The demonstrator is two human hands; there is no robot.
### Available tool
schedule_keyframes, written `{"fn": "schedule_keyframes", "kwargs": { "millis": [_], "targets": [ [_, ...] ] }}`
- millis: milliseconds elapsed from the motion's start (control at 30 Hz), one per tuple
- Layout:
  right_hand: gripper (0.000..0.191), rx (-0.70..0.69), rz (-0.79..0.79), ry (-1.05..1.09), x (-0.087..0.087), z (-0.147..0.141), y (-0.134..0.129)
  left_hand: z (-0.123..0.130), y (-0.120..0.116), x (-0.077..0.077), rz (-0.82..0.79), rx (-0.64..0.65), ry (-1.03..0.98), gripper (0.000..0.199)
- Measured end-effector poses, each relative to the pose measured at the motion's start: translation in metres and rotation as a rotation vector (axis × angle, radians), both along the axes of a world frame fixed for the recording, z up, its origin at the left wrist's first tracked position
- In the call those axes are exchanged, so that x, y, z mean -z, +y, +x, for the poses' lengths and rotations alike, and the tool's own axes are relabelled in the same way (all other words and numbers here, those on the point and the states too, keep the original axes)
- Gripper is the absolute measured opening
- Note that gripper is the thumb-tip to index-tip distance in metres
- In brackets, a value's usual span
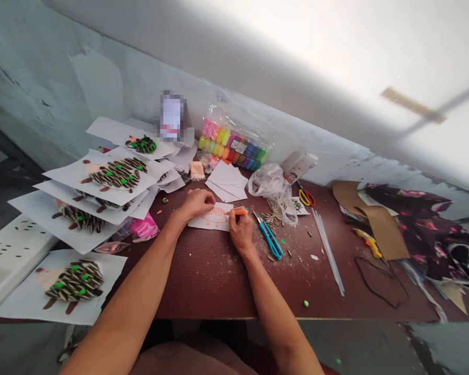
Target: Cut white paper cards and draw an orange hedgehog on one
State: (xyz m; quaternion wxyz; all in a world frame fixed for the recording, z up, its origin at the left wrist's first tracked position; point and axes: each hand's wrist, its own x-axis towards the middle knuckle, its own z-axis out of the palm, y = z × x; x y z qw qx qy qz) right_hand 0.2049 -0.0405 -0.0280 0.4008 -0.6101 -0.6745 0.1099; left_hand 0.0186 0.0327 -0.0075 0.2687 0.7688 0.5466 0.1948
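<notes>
Orange marker points left, in right hand

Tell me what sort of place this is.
Probably a makeshift craft workspace: white paper sheets bearing hedgehog pictures of striped sunflower seeds, a clear bag of rainbow modelling clay bars, and an orange marker in the right hand, over a scrap-strewn dark red table.

Item by wall pixelated, prob. a pkg; paper sketch partly behind L hand, R hand.
</notes>
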Motion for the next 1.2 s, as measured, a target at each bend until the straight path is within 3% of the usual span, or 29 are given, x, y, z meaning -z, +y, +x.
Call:
{"fn": "schedule_keyframes", "kwargs": {
  "millis": [1200],
  "targets": [
    [0.026, -0.015, 0.003, 0.053, -0.0034, -0.0003, -0.0022, 0.0, 0.0004, 0.0001, -0.006, 0.002, 0.002, 0.022]
  ]
}}
